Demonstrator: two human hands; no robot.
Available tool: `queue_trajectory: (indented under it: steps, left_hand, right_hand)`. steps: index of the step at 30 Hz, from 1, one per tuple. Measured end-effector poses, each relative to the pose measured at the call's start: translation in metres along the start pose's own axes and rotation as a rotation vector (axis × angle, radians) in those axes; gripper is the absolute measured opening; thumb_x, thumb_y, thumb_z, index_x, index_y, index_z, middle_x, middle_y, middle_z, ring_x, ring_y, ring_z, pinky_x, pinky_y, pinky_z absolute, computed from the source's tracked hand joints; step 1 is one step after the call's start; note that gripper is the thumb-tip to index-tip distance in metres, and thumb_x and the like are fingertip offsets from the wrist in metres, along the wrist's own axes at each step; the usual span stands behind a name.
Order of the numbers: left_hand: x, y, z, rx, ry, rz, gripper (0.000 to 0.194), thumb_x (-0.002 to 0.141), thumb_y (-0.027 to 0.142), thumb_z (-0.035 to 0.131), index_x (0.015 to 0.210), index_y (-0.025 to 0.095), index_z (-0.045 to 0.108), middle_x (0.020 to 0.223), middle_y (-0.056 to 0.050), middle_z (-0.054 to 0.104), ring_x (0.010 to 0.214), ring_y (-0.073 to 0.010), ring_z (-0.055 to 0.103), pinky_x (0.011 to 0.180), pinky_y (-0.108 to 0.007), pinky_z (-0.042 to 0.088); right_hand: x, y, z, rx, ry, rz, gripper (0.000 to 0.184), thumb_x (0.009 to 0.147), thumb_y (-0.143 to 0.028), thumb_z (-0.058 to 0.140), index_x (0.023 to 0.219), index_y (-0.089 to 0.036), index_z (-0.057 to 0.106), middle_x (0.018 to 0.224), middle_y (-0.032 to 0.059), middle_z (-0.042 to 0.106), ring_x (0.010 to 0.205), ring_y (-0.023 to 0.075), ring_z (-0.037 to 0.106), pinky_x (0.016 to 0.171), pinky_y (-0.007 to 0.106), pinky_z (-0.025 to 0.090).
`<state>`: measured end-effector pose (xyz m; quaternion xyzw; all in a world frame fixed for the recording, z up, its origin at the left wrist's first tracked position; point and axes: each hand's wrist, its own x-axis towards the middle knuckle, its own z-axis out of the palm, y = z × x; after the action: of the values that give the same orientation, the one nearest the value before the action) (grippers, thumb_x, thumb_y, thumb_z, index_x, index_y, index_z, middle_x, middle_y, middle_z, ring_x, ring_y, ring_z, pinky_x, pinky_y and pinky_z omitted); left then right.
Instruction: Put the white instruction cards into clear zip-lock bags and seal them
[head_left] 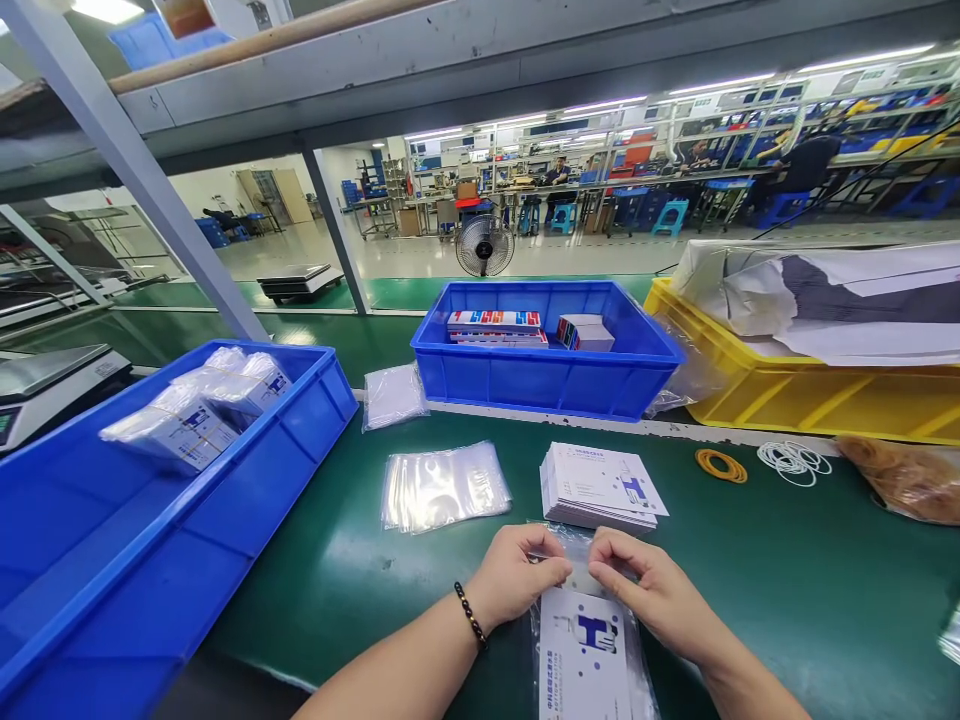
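My left hand [523, 572], with a beaded bracelet at the wrist, pinches one side of the upper end of a clear plastic bag [576, 543]. On the other side of the same end, my right hand [651, 592] has its thumb and fingers closed together. Inside the bag lies a white printed booklet [585, 665] with a blue figure on it, its lower end cut off by the frame. Just beyond my hands is a stack of matching white booklets [600, 482]. To its left, several empty clear bags [448, 487] lie in a fanned pile.
A blue bin [300, 440] at left holds bundled, bagged booklets. Another blue bin [536, 385] with printed boxes stands behind, beside a yellow bin [840, 395]. Orange rubber bands [721, 466], white bands [793, 462] and a brown bag [904, 478] lie at right. A shelf beam [480, 60] crosses overhead.
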<state>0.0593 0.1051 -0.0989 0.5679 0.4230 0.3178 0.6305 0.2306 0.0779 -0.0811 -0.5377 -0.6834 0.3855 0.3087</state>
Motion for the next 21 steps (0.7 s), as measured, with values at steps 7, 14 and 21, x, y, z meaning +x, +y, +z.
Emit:
queue_trajectory:
  steps: [7, 14, 21]
  left_hand:
    - [0.000, -0.010, 0.004, 0.030, -0.038, 0.005, 0.010, 0.063, 0.020, 0.062, 0.056, 0.013, 0.060, 0.053, 0.003, 0.052, 0.051, -0.0079, 0.043, 0.050, -0.019, 0.034]
    - [-0.002, 0.001, -0.010, 0.357, -0.050, 0.281, 0.019, 0.072, 0.030, 0.062, 0.083, 0.016, 0.067, 0.081, -0.005, 0.066, 0.077, -0.0168, 0.057, 0.072, -0.028, 0.045]
    - [0.006, -0.003, -0.025, 0.896, 0.441, 0.375, 0.042, 0.077, 0.010, 0.042, 0.116, 0.018, 0.054, 0.122, -0.011, 0.053, 0.124, -0.0280, 0.036, 0.103, -0.050, 0.027]
  right_hand:
    - [-0.002, -0.001, 0.009, -0.053, -0.011, -0.116, 0.031, 0.082, -0.039, 0.045, 0.057, -0.020, 0.050, 0.060, 0.0002, 0.051, 0.055, 0.0133, 0.048, 0.051, 0.024, 0.042]
    - [-0.003, 0.003, 0.002, -0.163, 0.066, -0.339, 0.028, 0.087, -0.032, 0.042, 0.068, -0.021, 0.059, 0.064, 0.0026, 0.055, 0.058, 0.0142, 0.054, 0.052, 0.025, 0.046]
    - [-0.001, 0.016, 0.002, -0.320, 0.428, -0.466, 0.017, 0.081, -0.027, 0.052, 0.091, -0.023, 0.064, 0.079, 0.0061, 0.063, 0.075, 0.0198, 0.060, 0.062, 0.030, 0.051]
